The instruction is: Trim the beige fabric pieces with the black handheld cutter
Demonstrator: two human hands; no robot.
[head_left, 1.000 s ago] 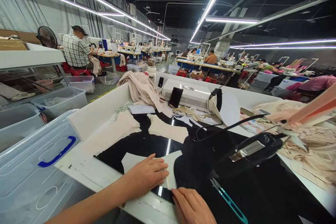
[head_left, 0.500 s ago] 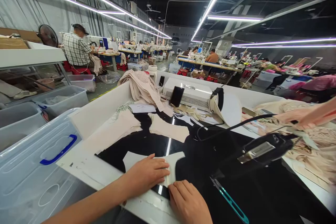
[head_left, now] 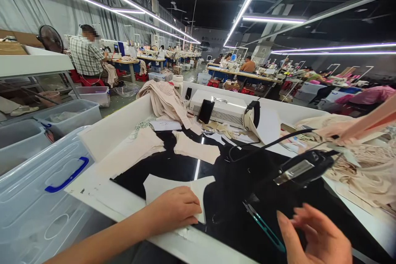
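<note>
My left hand (head_left: pixel 177 210) rests on a pale cut fabric piece (head_left: pixel 156 187) near the front edge of the black work surface. Its fingers are curled together on the piece's right part, and the fingertips are partly hidden. My right hand (head_left: pixel 315 235) is raised at the lower right, thumb and fingers apart, holding nothing. Just left of it lie teal-handled thread snips (head_left: pixel 266 229), their blades pointing away. Farther back are another cut fabric piece (head_left: pixel 196 147) and a stack of beige pieces (head_left: pixel 136 148).
A black device with a metal plate (head_left: pixel 297 171) and cable is at right, beside beige fabric (head_left: pixel 365 181). A phone (head_left: pixel 206 111) leans on a white vented box (head_left: pixel 222 109) at the back. A lidded clear bin (head_left: pixel 40 214) is at left. People sew farther off.
My right hand has left the fabric piece and moved right, opening beside the snips. My left hand stays on the piece, its fingers more curled. The view has shifted slightly.
</note>
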